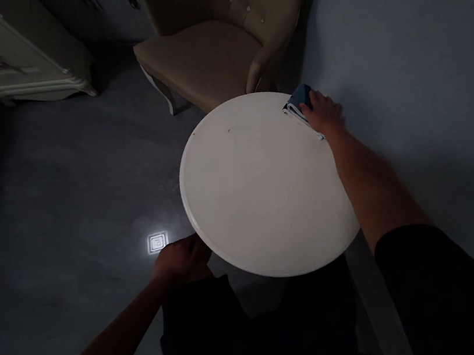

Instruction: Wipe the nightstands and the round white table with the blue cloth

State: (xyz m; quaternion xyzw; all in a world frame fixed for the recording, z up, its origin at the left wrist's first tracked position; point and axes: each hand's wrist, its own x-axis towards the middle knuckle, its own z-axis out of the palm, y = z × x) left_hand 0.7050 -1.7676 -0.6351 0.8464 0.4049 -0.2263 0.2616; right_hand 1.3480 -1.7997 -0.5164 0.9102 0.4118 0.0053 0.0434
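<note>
A round white table stands directly before me. Near its far right edge, my right hand is closed on a folded blue cloth with white edges, pressed against the tabletop. My left hand is low at the near left rim, fingers curled and partly hidden under the table's edge. What those fingers hold, if anything, does not show. Two tiny dark specks lie on the far left part of the tabletop.
A tan buttoned armchair stands just behind the table. At the far left is a pale cabinet with a carved foot. A bluish-grey wall runs along the right. On the dark floor, a bright square light shows beside my left hand.
</note>
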